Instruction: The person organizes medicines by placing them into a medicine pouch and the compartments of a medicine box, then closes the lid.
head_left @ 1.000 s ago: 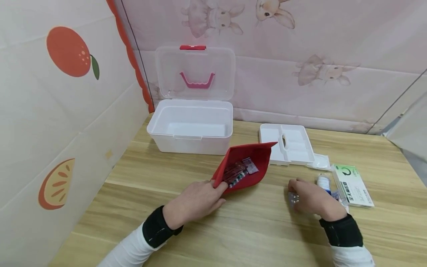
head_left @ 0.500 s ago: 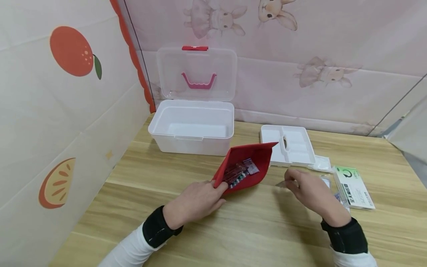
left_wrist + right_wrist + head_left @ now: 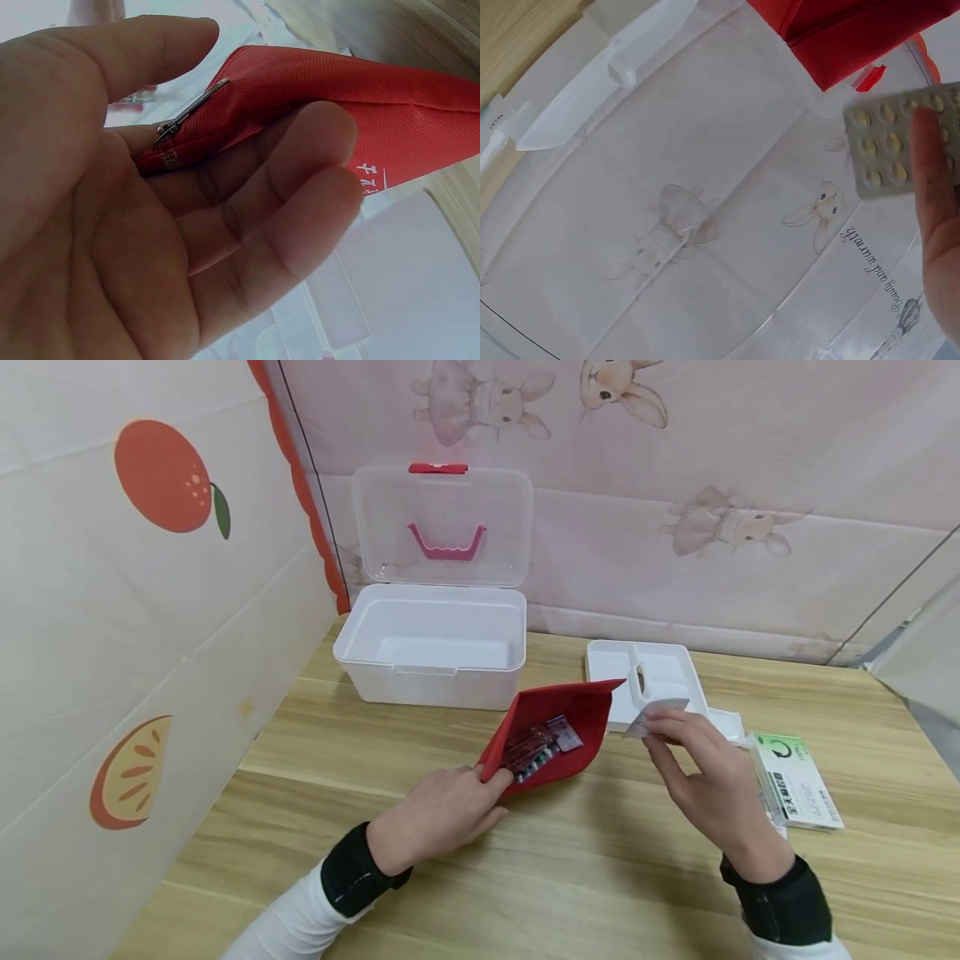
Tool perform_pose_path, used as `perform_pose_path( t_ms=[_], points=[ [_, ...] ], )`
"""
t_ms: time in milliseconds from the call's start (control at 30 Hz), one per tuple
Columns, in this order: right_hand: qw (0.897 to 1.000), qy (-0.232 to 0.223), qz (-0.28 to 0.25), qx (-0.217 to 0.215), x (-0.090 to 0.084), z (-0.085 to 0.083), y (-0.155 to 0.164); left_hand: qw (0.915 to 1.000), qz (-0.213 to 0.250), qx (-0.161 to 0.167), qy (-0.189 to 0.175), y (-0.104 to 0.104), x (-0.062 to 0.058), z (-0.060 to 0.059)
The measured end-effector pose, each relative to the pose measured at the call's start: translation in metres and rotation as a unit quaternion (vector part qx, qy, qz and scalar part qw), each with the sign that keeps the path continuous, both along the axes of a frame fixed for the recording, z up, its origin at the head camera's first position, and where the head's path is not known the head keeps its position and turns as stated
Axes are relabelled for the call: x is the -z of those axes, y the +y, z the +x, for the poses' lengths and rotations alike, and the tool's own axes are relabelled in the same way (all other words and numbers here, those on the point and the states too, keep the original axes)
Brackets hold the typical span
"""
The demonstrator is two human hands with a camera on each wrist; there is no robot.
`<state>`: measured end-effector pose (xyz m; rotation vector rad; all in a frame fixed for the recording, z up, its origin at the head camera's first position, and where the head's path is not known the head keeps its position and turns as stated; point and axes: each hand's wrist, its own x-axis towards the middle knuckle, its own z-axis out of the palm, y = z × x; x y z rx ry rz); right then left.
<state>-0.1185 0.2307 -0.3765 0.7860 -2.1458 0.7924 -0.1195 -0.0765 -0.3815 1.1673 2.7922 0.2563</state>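
A red zip pouch (image 3: 577, 702) gapes open above the table, with small packets and a strip of capsules inside. My left hand (image 3: 442, 814) grips the pouch by its near edge; the left wrist view shows the zip pull (image 3: 169, 129) beside the fingers. To the right of the pouch's mouth, my right hand (image 3: 708, 789) pinches a blister pack (image 3: 654, 714) between thumb and fingers. Its rows of yellowish pills face the right wrist camera (image 3: 877, 146). The blister pack is apart from the pouch.
Behind the pouch stands a white plastic box (image 3: 431, 681) with its clear lid (image 3: 442, 493) raised. A white divided tray (image 3: 675, 672) lies at the back right. Beside it are a white packet (image 3: 727, 725) and a green-and-white medicine box (image 3: 798, 783). Printed cloth hangs behind.
My right hand has lifted the blister pack off the table and raised it toward the tray side, turning it to show its flat face. The left hand and pouch have stayed put.
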Motion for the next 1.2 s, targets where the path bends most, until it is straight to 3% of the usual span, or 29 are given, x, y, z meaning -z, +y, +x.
perform_pose_path(
  t_ms=[333,833,1000,1200],
  points=[
    [0.998,0.049,-0.011,-0.031,-0.004,0.008,-0.012,1.0,-0.002,0.004,0.007,0.0,0.0,0.0],
    [0.997,0.013,-0.001,-0.081,0.007,0.01,-0.033,0.9998,-0.005,0.014,0.015,0.001,0.002,0.0],
    [0.997,0.003,0.026,-0.077,0.014,0.006,-0.041,0.9997,-0.005,0.014,0.017,0.001,0.002,-0.001],
    [0.996,-0.04,0.044,-0.063,0.024,0.004,-0.047,0.9995,-0.002,0.017,0.028,0.0,0.002,0.0]
  ],
)
